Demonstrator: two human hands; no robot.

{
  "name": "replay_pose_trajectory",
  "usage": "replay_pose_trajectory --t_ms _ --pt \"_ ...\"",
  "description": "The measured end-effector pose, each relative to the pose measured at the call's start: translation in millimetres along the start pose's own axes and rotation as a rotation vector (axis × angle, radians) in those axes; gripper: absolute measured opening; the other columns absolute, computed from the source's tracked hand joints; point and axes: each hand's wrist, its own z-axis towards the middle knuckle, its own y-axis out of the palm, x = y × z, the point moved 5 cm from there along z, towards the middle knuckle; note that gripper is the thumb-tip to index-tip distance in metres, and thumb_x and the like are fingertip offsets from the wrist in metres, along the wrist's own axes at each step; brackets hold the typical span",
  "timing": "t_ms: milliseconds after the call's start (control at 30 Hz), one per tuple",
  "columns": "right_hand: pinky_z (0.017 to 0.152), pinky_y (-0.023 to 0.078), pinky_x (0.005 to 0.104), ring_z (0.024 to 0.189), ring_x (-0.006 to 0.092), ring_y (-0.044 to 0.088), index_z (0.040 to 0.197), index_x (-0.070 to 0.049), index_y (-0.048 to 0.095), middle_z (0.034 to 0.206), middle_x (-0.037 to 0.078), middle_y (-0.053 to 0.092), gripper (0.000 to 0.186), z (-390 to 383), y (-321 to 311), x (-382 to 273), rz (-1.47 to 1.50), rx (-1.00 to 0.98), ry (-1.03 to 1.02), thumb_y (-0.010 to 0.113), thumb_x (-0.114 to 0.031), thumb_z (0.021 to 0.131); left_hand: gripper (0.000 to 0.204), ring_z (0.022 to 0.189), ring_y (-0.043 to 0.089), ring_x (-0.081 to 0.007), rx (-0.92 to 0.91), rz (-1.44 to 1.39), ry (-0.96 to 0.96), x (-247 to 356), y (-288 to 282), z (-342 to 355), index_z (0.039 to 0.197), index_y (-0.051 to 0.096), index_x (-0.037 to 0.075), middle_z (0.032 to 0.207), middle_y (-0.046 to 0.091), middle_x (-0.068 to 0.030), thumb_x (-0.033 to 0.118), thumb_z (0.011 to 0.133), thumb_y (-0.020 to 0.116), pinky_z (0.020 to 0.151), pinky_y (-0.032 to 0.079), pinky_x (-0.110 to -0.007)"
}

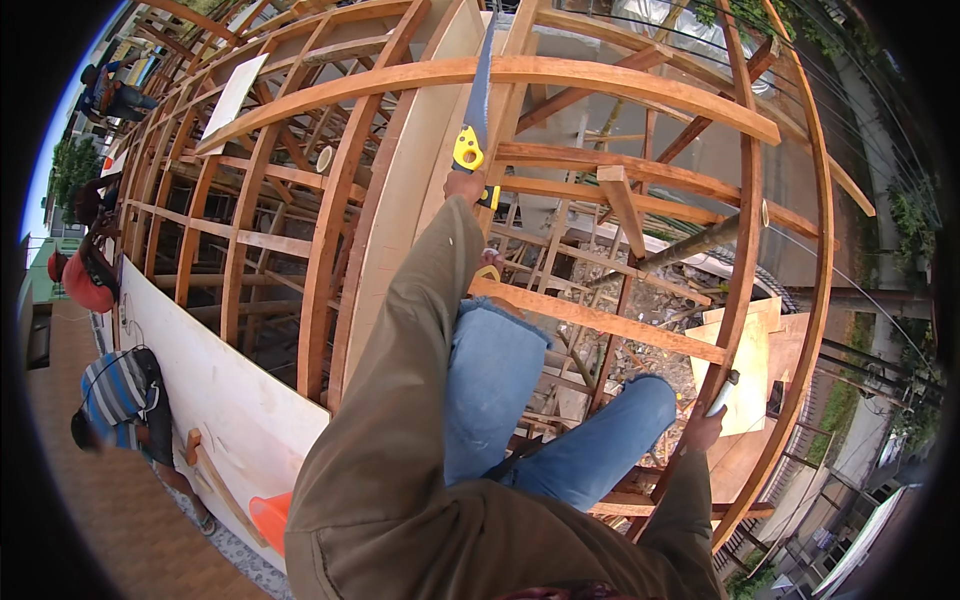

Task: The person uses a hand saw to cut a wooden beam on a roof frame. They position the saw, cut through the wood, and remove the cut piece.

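Note:
My left hand (465, 186), on the end of a stretched-out arm, is closed round the yellow and black handle of a handsaw (468, 148). The saw's bluish blade points away from me and passes across a curved wooden beam (400, 76). Down at the right, my right hand (703, 428) is closed round a short pale-handled tool (720, 395) with a dark end, whose kind I cannot make out. That hand is beside an upright-running curved timber (741, 300). My legs in torn blue jeans (495, 380) are bent over the open frame, between the two hands.
Crossing timbers form an open lattice, with debris (660, 350) far below. A pale plywood sheet (220, 390) runs along the left, near an orange object (270, 518). Several people are at the left, one in a striped shirt (120, 390). Plywood pieces (750, 350) lie at the right.

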Motion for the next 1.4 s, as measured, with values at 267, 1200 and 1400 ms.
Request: replay_pose_trajectory --t_ms 267,1200,1400 --pt "0.076 0.052 0.0573 0.09 0.0502 0.068 0.13 -0.006 0.049 0.097 0.03 0.07 0.054 2 1 -3 0.018 0.016 -0.014 0.068 -0.037 0.09 0.102 0.125 0.059 -0.0394 -0.078 0.268 0.052 5 -21 -37 0.133 0.056 -0.005 0.133 0.06 -0.0272 0.076 0.073 0.067 0.106 0.045 -0.048" --pt "0.08 0.052 0.0567 0.092 0.051 0.067 0.131 0.0 0.05 0.099 0.032 0.069 0.061 0 -3 -8 -0.034 0.012 0.015 0.07 -0.038 0.088 0.083 0.121 0.062 -0.0394 -0.037 0.106 0.048 7 -23 -8 0.123 0.064 -0.007 0.128 0.063 -0.029 0.061 0.078 0.073 0.102 0.048 -0.044" --pt "0.079 0.052 0.0577 0.092 0.0512 0.067 0.127 -0.002 0.051 0.099 0.032 0.069 0.057 -1 -5 -6 0.01 0.004 -0.033 0.07 -0.039 0.088 0.097 0.119 0.062 -0.041 0.026 0.217 0.239 -53 -45 -83 0.134 0.054 -0.01 0.126 0.063 -0.0308 0.064 0.075 0.076 0.1 0.049 -0.044"
